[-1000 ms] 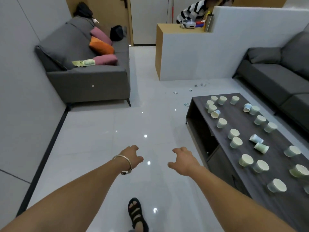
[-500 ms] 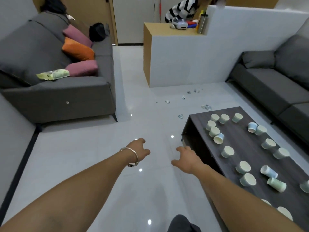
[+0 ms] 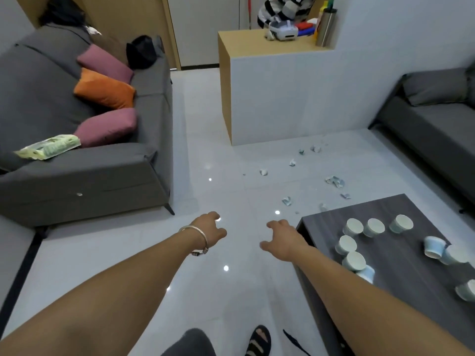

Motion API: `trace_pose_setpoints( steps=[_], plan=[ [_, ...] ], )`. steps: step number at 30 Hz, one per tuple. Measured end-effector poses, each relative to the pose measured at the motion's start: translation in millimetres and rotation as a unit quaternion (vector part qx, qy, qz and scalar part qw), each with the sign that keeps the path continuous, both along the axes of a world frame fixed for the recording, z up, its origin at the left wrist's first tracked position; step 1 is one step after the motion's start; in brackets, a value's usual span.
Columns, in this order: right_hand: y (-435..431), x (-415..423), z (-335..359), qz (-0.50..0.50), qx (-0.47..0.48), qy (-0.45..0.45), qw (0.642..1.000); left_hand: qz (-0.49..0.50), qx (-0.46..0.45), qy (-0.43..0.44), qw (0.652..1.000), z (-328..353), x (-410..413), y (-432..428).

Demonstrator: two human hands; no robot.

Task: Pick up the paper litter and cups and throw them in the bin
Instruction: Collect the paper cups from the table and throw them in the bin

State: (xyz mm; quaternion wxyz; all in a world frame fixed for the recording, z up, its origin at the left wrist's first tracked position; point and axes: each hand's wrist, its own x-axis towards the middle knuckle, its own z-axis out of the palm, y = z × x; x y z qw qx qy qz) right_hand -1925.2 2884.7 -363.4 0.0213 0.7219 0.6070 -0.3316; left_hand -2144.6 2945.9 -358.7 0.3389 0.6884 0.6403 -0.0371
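Several pale green and blue paper cups (image 3: pixel 353 227) stand or lie tipped on the dark wooden coffee table (image 3: pixel 401 214) at the right. Crumpled paper scraps (image 3: pixel 334 181) are scattered over the white tiled floor beyond the table's far end, toward the white partition. My left hand (image 3: pixel 209 231), with a metal bangle on its wrist, and my right hand (image 3: pixel 281 238) are stretched out ahead over the floor with loosely curled fingers, holding nothing. Both are well short of the scraps. No bin is in view.
A grey sofa (image 3: pixel 84 176) with pink and orange cushions and a green packet lines the left side. Another grey sofa (image 3: pixel 431 129) sits at the right. A white partition (image 3: pixel 288 98) with a wooden counter stands ahead, a person in a striped top behind it.
I have walked forward along the coffee table. The paper scraps, the sofa and the partition are nearer, and fewer cups remain in view. Both hands stay outstretched and hold nothing.
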Motion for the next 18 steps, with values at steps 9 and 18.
trace_pose_setpoints(
  steps=[9,18],
  plan=[
    [152.8,60.4,-25.8,-0.052,-0.051,-0.011,0.997,-0.059,-0.019,0.001,0.998,-28.3,61.5,188.1],
    [293.4,132.8,-34.1,-0.176,-0.081,-0.001,0.981,-0.147,-0.028,0.019,0.989,-33.0,144.3,407.4]
  ],
)
